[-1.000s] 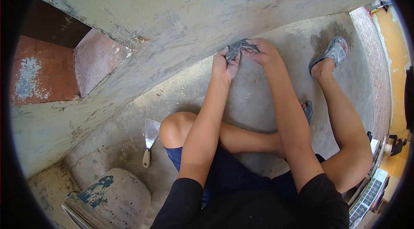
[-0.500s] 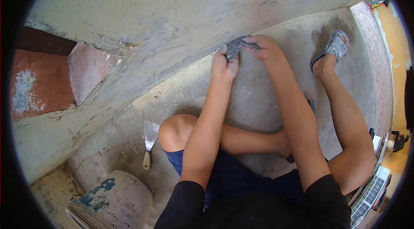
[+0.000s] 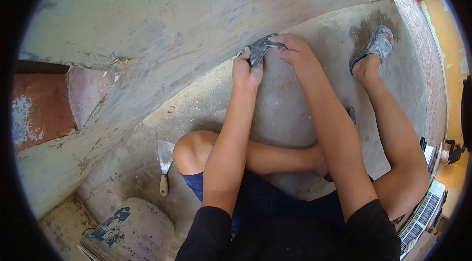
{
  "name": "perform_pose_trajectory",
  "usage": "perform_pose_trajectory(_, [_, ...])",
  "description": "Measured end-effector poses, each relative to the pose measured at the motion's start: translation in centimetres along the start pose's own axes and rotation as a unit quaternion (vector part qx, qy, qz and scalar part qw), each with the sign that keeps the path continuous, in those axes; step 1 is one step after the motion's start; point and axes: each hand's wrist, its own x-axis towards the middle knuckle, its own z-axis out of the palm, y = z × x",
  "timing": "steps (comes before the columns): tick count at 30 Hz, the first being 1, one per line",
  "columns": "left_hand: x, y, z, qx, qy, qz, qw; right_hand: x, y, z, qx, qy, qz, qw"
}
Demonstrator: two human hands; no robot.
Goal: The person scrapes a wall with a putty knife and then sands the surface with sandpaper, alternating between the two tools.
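Note:
A dark grey, dusty, crumpled piece of sheet or cloth (image 3: 259, 50) is stretched between my two hands, close to the base of the pale plastered wall (image 3: 162, 20). My left hand (image 3: 247, 70) grips its left end, thumb on top. Fingers of my right hand (image 3: 291, 48) pinch the right end. Both hands look dusty with grey powder. On the floor left of my bent knee lies a putty knife (image 3: 165, 160) with a metal blade and light handle, touched by neither hand.
A paint-stained bucket (image 3: 132, 229) sits at the lower left. My slippered foot (image 3: 378, 52) rests on the concrete floor (image 3: 290, 108) at the right. A white slatted object (image 3: 424, 214) stands at the lower right. The wall has a reddish recess (image 3: 44, 103) at the left.
Both hands and the grey piece have shifted slightly left in view, and the piece looks more spread out. The whole view has also shifted a little.

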Motion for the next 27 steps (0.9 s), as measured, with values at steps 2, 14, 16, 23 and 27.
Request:
perform_pose_trajectory(2, [0.5, 1.0, -0.5, -0.032, 0.000, -0.002, 0.999, -0.4, 1.4, 0.8, 0.002, -0.029, -0.009, 1.000])
perform_pose_trajectory(14, [1.6, 0.1, -0.2, 0.089, -0.009, 0.004, 0.996, 1.3, -0.4, -0.5, -0.017, -0.019, -0.003, 1.000])
perform_pose_trajectory(16, [1.8, 0.5, -0.3, 0.065, 0.019, 0.005, 0.998, 0.3, 0.2, 0.1, 0.018, -0.006, -0.021, 1.000])
perform_pose_trajectory(23, [-1.5, 3.9, -1.2, 0.001, 0.040, 0.085, 0.996, -1.8, 5.6, 1.9, 0.044, -0.126, -0.028, 0.991])
perform_pose_trajectory(27, [-1.5, 2.9, -1.2, 0.028, 0.058, 0.095, 0.993, -1.5, 3.9, 2.2, -0.033, -0.069, -0.009, 0.997])
